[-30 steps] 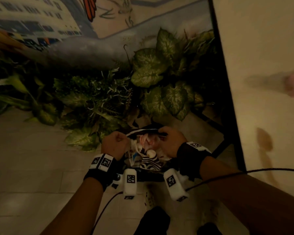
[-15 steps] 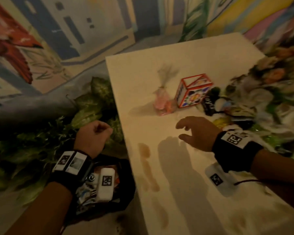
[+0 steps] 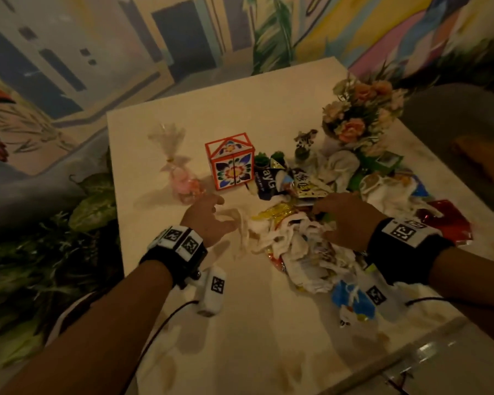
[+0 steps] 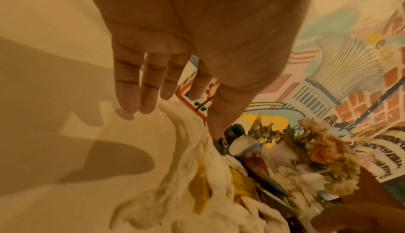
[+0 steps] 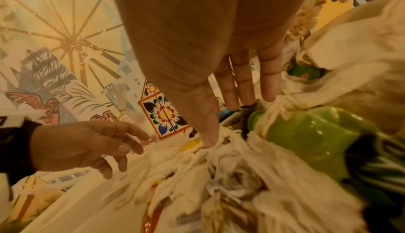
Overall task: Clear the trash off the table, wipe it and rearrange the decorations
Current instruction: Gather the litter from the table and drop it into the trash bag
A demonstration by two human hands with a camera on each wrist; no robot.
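Note:
A heap of crumpled white tissues [image 3: 294, 246] [image 4: 197, 176] [image 5: 230, 167] mixed with snack wrappers [image 3: 305, 186] covers the right half of the cream table [image 3: 240, 323]. My left hand [image 3: 211, 215] [image 4: 166, 105] [image 5: 122, 148] hovers open at the heap's left edge, fingers spread and holding nothing. My right hand [image 3: 334, 212] [image 5: 232, 115] lies open on top of the heap, straight fingers touching tissues. A green wrapper [image 5: 311, 138] lies just right of that hand. Decorations stand behind: an orange floral box [image 3: 231, 163], a pink gift pouch [image 3: 180, 178] and a flower bouquet [image 3: 360, 118].
Brown stains [image 3: 169, 369] mark the table's near part. Leafy plants [image 3: 69, 238] crowd the floor left of the table. A small zebra figure [image 3: 304, 139] and tiny potted greens [image 3: 261, 161] stand between box and bouquet. A red wrapper [image 3: 445, 220] lies at far right.
My view swung from the trash bag on the floor up to the table. Both hands let go of the bag and moved over the heap of trash, now open.

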